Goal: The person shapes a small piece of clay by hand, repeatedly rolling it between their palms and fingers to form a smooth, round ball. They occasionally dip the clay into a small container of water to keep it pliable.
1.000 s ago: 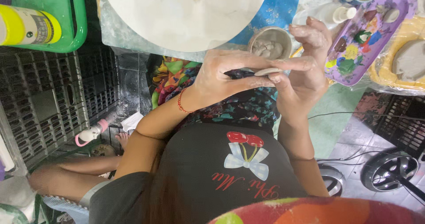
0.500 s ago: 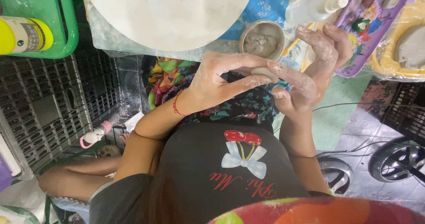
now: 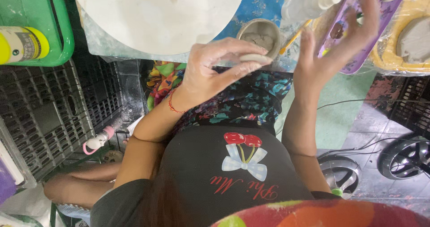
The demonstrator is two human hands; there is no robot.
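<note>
Clay disc [image 3: 252, 58], partly hidden, pinched in left hand [image 3: 210, 72] fingertips above lap; right hand [image 3: 329, 52] spread, blurred, w/ nothing in it. Beyond: clay cup [image 3: 261, 35], purple palette [image 3: 358, 30] cut off at top, white round slab [image 3: 156, 12], green tray [image 3: 53, 34].

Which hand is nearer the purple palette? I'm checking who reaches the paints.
Right. The right hand lies spread over the purple palette, overlapping it; the left hand is well off to its left, pinching a clay piece.

Open room lies above the lap, hemmed ahead by the clay cup [image 3: 261, 36], white bottle [image 3: 311, 3] and purple palette [image 3: 358, 25].
</note>
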